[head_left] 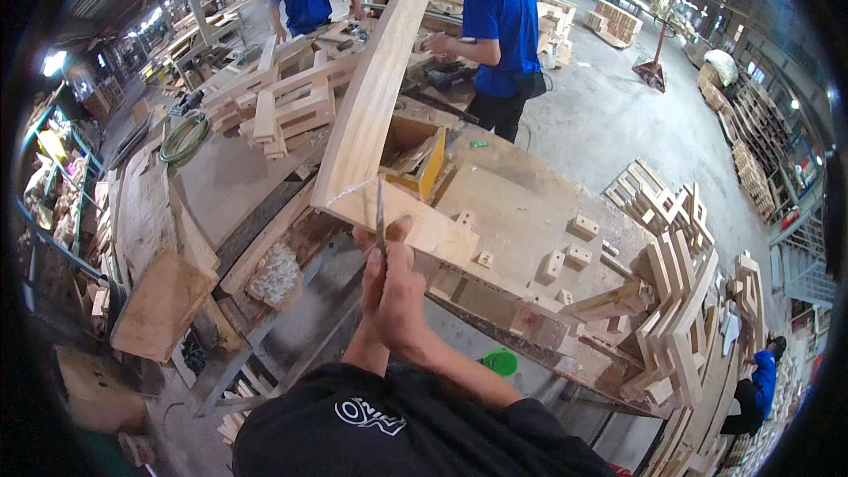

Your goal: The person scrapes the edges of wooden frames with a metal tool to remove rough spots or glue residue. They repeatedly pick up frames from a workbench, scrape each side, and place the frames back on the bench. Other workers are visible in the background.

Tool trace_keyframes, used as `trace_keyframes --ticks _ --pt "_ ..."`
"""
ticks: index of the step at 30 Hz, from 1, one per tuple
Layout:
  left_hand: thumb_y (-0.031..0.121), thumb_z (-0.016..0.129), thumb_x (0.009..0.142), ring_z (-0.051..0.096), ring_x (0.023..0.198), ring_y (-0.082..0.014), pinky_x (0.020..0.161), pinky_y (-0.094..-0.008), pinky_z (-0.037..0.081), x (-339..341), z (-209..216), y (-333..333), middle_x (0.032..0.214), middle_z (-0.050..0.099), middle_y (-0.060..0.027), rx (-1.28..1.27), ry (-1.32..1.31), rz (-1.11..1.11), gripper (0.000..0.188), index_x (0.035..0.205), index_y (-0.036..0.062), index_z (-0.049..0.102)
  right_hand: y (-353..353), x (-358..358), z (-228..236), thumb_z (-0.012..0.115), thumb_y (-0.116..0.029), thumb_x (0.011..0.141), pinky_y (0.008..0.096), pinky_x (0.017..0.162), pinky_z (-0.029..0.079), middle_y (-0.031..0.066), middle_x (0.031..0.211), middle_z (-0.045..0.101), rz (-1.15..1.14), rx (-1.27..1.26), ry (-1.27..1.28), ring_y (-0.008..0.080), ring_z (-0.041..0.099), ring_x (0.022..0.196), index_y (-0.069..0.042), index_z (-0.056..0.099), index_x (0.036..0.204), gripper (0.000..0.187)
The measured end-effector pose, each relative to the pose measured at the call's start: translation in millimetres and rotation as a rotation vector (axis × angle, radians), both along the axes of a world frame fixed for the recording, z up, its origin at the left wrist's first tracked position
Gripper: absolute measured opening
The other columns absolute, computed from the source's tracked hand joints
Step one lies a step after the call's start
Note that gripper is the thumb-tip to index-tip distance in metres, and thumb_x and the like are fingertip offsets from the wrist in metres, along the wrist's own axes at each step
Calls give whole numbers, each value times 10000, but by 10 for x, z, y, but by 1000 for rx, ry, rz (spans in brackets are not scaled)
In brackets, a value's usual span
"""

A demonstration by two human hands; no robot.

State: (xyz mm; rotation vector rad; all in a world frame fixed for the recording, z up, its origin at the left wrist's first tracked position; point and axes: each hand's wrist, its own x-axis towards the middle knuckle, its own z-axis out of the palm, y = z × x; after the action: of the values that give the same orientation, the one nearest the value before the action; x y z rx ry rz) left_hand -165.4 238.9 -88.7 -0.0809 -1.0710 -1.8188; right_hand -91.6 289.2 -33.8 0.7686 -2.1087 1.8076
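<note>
Close together at the front edge of the workbench, my two hands partly cover each other. My right hand is closed around a thin, greyish stick-like tool that points up in front of the wood; its exact kind is unclear. Behind it, my left hand appears closed on the lower edge of a short pale wooden piece, though its grip is partly hidden. That piece meets a long pale board at an angle, with a whitish line along the joint. The long board slants up and away.
Small drilled wood blocks lie on the bench, with stacked angled wooden frames at its right end. A yellow-sided box stands behind the joint. Co-workers in blue shirts stand across the bench. A green bucket sits below.
</note>
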Motion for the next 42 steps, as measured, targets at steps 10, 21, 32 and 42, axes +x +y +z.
trace_keyframes --ticks 10,21,32,42 --pt "129 597 665 600 807 -266 790 -414 527 50 24 -73 939 579 -166 -52 78 5 700 1299 -80 383 82 28 63 438 -111 980 356 639 513 194 941 679 142 57 8 307 646 673 26 515 1121 212" --pt "95 587 662 600 793 -261 784 -414 534 20 22 -102 922 581 -171 -64 146 -10 684 1290 -87 385 59 139 112 504 -65 932 385 592 490 196 741 604 256 -27 -42 362 628 636 4 518 1002 100" --pt "61 577 659 601 779 -256 778 -413 542 -133 23 -154 906 583 -176 -75 187 26 668 1280 -95 387 35 129 99 480 -9 895 474 653 471 260 779 613 332 65 6 454 633 718 -3 460 1022 129" --pt "100 665 692 662 812 -202 760 -328 537 -20 -153 -442 937 670 -160 -426 -63 264 433 1082 -80 610 346 111 99 534 28 826 315 566 470 131 745 616 462 129 -45 225 596 594 -9 583 865 73"
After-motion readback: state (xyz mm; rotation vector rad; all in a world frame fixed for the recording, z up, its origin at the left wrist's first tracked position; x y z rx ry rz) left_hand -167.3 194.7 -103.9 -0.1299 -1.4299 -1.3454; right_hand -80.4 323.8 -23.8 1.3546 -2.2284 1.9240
